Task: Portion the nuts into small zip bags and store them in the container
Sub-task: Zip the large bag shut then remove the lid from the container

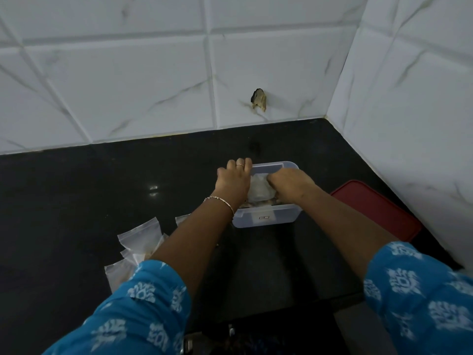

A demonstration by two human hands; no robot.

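Note:
A clear plastic container (266,217) stands on the black counter near the back wall. My left hand (234,179) grips its left rim, fingers curled over the far edge. My right hand (288,184) reaches into the container from the right, fingers closed on a small zip bag (258,189) that lies on top of other filled bags. Nuts show faintly under the bag. Several small zip bags (139,239) lie on the counter at the lower left, partly hidden by my left sleeve.
A red lid (378,208) lies flat to the right of the container, close to the tiled side wall (409,124). The tiled back wall has a chipped hole (259,99). The counter's front edge (281,313) runs below my arms.

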